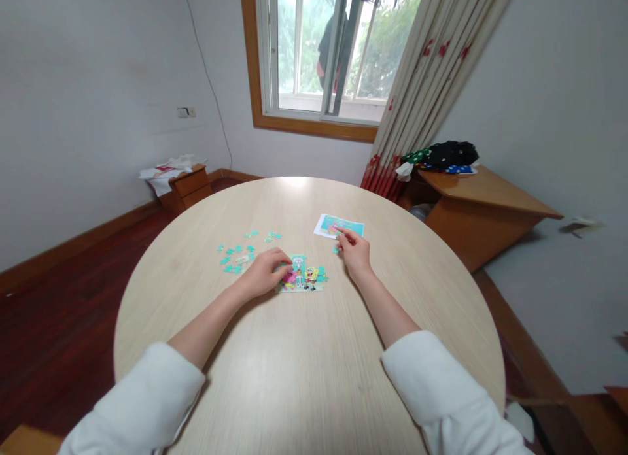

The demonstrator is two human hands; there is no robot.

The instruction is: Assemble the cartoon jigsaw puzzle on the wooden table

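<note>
A partly joined jigsaw puzzle with cartoon figures on a teal ground lies flat on the table. My left hand rests over its left side, fingers loosely curved and apart, covering part of the pink figure. To the right of the puzzle, my right hand is pinched at the near edge of a printed picture card, its index finger extended over the card. A small teal puzzle piece shows at the fingertips of this hand. Loose teal puzzle pieces lie scattered left of my left hand.
The round wooden table fills the middle of the view. Behind it are a window and a long curtain. A wooden desk bearing dark cloths stands at right, a small cabinet at left.
</note>
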